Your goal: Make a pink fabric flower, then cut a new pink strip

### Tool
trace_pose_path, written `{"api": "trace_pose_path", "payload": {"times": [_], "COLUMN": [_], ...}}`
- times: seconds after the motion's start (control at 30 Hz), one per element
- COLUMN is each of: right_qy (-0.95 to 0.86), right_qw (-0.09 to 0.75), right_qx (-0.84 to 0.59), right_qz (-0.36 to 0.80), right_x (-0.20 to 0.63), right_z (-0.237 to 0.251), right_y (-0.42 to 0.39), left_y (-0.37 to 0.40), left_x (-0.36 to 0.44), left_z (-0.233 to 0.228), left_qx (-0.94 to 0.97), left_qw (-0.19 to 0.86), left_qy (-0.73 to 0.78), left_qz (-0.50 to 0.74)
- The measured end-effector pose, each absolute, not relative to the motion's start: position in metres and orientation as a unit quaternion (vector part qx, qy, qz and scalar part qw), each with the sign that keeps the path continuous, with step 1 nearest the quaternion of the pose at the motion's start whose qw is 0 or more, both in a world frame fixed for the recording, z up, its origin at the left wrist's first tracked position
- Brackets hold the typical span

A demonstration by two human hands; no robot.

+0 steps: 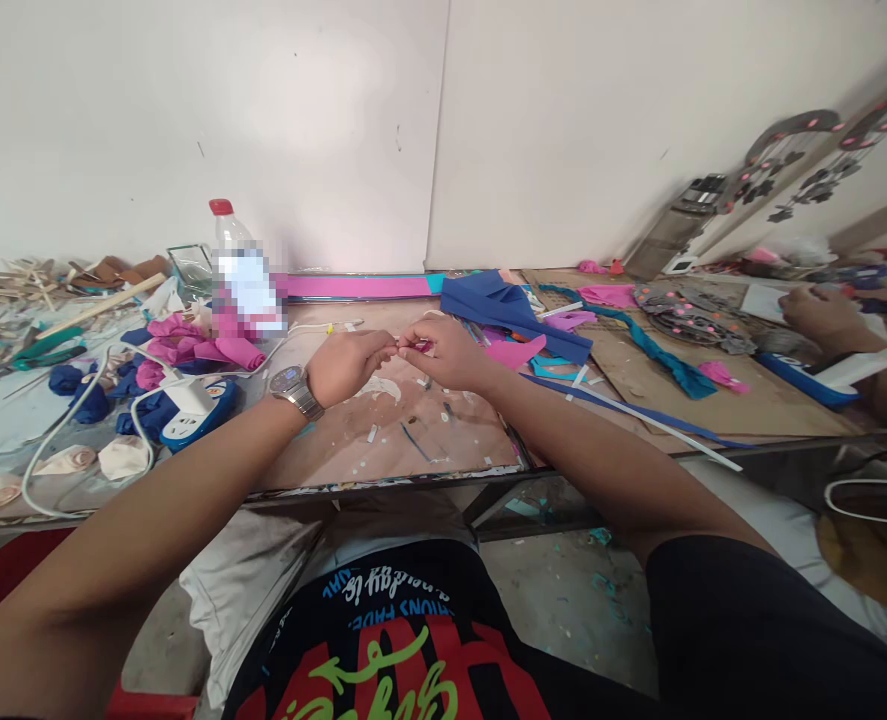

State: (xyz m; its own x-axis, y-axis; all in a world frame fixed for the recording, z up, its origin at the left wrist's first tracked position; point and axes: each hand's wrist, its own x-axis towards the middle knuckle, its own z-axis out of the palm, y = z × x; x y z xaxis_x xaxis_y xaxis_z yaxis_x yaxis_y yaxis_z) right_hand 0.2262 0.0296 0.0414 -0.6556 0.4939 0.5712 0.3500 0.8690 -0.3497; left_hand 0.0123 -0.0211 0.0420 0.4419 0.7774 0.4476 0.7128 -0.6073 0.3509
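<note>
My left hand (349, 362), with a metal watch on its wrist, and my right hand (447, 352) meet above the worn table top (413, 440). Both pinch a small pink piece (419, 346) between their fingertips; most of it is hidden by the fingers. Pink fabric rolls (195, 345) and dark blue ones (87, 395) lie to the left of my left hand. A folded blue sheet (510, 305) and pink scraps (518, 350) lie just right of my right hand.
A plastic bottle (237, 265) with a red cap stands at the back. A white power strip (188, 400) with cables lies at the left, with wooden sticks (45, 285) behind. Another person's hand (822, 315) works at the far right near grey cutouts (687, 315).
</note>
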Motion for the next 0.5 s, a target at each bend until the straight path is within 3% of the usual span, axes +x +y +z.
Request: {"api": "trace_pose_path", "payload": {"times": [0.23,0.5], "right_qy": [-0.901,-0.892], "right_qw": [0.367,0.393], "right_qx": [-0.226,-0.217], "right_qz": [0.041,0.057], "right_x": [0.2261,0.2263], "right_z": [0.0454,0.0475], "right_y": [0.0250,0.0221], "left_y": [-0.0226,-0.0247], "left_x": [0.0122,0.0105], "left_z": [0.0454,0.0454], "left_qx": [0.835,0.832], "left_qw": [0.114,0.067], "left_qy": [0.434,0.419], "left_qz": [0.319,0.357]}}
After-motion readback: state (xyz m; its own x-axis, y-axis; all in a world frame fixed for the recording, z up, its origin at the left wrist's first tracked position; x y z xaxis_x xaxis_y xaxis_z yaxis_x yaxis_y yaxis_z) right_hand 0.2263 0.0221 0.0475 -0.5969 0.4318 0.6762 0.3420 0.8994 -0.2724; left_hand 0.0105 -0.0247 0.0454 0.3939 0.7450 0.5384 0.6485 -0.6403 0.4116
